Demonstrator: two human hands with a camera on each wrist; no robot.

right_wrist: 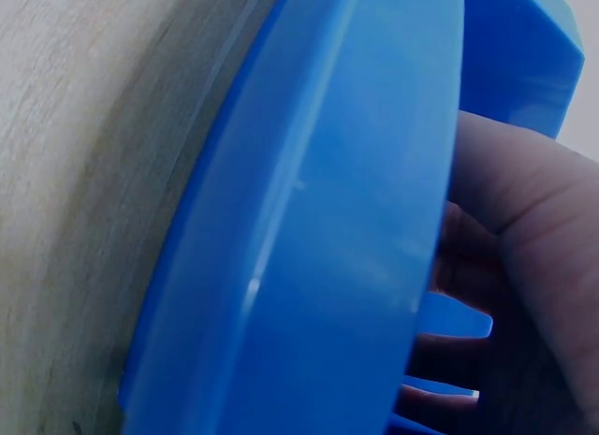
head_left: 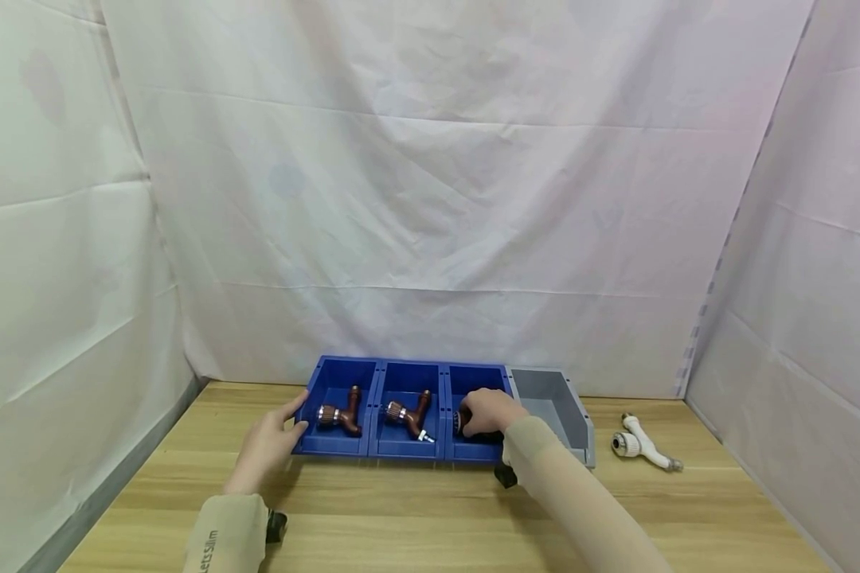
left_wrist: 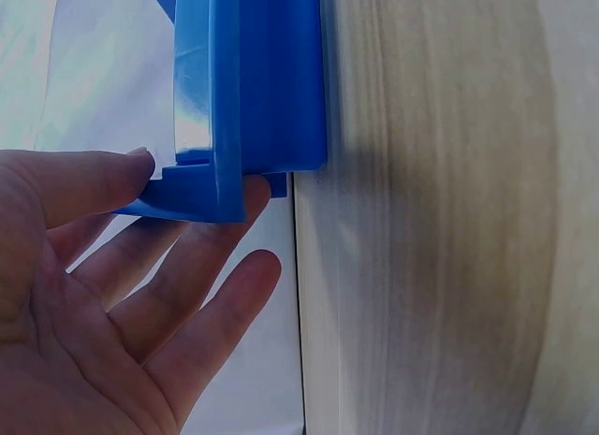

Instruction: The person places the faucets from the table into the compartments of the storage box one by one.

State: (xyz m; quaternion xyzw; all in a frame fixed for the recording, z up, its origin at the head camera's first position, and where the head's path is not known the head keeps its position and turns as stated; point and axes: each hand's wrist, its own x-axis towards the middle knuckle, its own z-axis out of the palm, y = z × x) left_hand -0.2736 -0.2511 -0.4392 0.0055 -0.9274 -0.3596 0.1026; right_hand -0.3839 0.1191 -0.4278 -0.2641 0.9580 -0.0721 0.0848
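Three blue bins stand joined in a row. My left hand (head_left: 271,440) grips the side rim of the leftmost blue bin (left_wrist: 225,98), its thumb on one face and fingertips on the other. In that bin lies a brown tap (head_left: 347,414) with a ribbed knob. A second brown tap (head_left: 410,412), with a silver nozzle, lies in the middle blue bin (head_left: 408,374). My right hand (head_left: 489,411) reaches into the third blue bin (head_left: 476,376) and holds a dark tap (head_left: 462,422). Its fingertips are mostly hidden behind the bin's front wall (right_wrist: 346,229) in the right wrist view.
A grey bin (head_left: 545,386) adjoins the blue row on the right. To its right a white tap (head_left: 643,446) lies on the wooden table (head_left: 387,509). White cloth (head_left: 416,199) hangs behind and on both sides.
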